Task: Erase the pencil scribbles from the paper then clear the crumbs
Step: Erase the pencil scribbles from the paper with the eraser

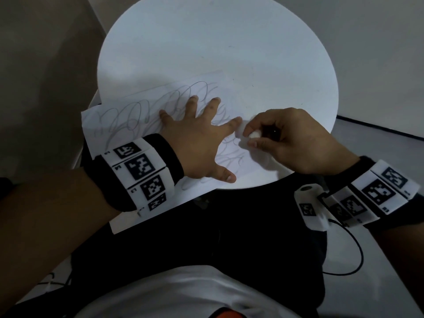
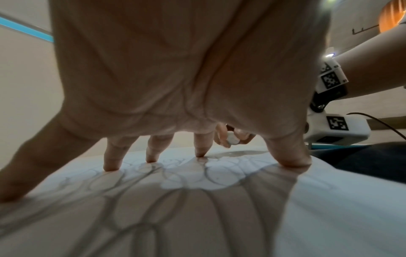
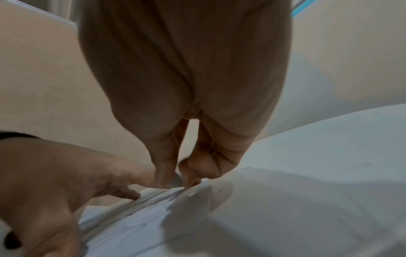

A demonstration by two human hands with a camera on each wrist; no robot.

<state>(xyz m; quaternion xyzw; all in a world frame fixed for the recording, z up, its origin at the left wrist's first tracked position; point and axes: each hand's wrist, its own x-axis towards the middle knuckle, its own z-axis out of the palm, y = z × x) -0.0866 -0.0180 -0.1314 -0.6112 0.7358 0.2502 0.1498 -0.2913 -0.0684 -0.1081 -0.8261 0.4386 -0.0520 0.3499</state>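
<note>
A white sheet of paper covered in grey pencil scribbles lies on a round white table, its left and near corners hanging over the edge. My left hand presses flat on the paper with fingers spread; the left wrist view shows the fingertips planted on the scribbles. My right hand pinches a small white eraser between thumb and fingers at the paper's right end, just right of my left index finger. The eraser also shows behind my left fingers.
The table's near edge sits just above my lap in dark trousers. A black cable loops from the right wrist camera. Walls and floor surround the table. The far half of the tabletop is bare white.
</note>
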